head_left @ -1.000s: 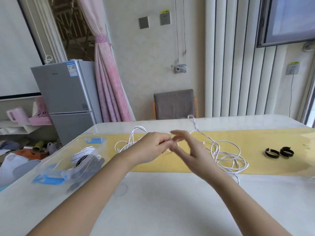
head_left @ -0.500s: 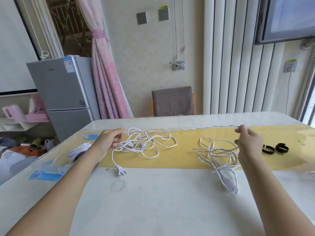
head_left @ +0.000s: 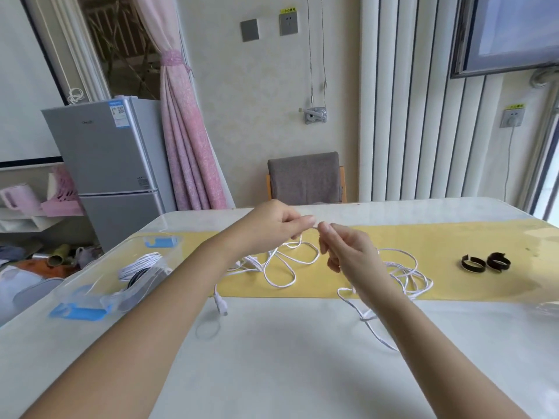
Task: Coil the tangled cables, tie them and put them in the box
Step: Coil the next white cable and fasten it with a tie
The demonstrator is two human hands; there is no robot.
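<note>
A long white cable (head_left: 279, 269) lies in loose tangled loops across the yellow runner (head_left: 453, 237), with its plug (head_left: 220, 305) on the white table. Above the loops my left hand (head_left: 272, 226) pinches the cable between thumb and fingers. My right hand (head_left: 341, 249) meets it fingertip to fingertip and pinches the same strand. More loops (head_left: 405, 275) lie to the right, partly hidden by my right wrist. A clear plastic box (head_left: 99, 285) with blue clips sits at the left and holds a coiled white cable (head_left: 140, 263). Two black ties (head_left: 485, 263) lie on the runner at right.
A grey chair (head_left: 305, 178) stands behind the far table edge. A grey fridge (head_left: 106, 164) and a pink curtain (head_left: 187, 140) are at back left. The white table (head_left: 287, 358) stretches toward me below the runner.
Half a second ago my hands were spread wide with a strand stretched between them. They have come back together at the centre, both pinching the cable above the loops.
</note>
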